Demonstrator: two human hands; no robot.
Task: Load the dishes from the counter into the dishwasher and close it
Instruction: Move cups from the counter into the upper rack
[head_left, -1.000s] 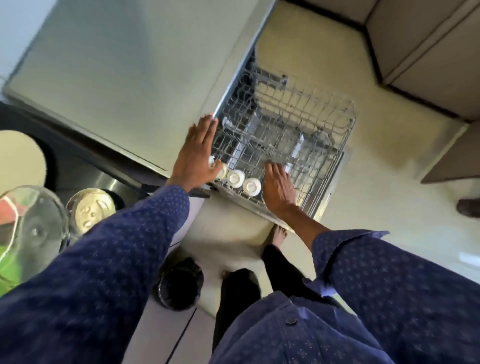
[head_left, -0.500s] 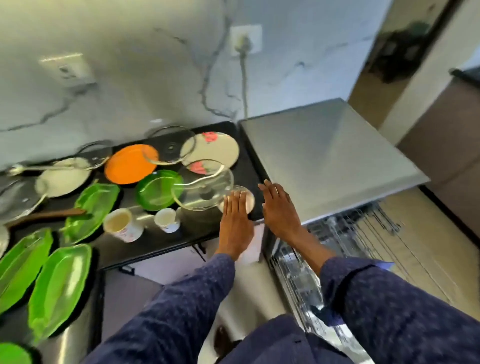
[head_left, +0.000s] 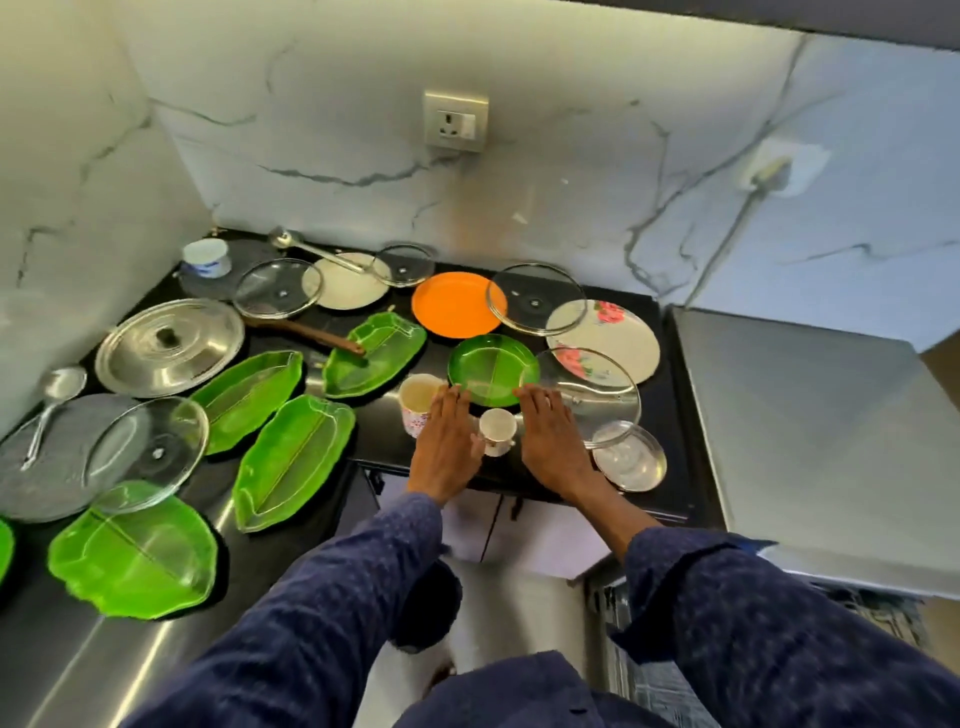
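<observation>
Both hands, left hand (head_left: 448, 446) and right hand (head_left: 551, 441), fingers spread flat and empty, flank an upright small cup (head_left: 497, 430).

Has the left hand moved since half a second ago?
Yes. The left hand was by the small steel plate at the counter's right end; now it is left of the small cup.

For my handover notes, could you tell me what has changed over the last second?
Both hands left the dishwasher rack and came over the counter: the left hand and right hand now flank the small cup, open, holding nothing. The dishes on the counter lie as before.
</observation>
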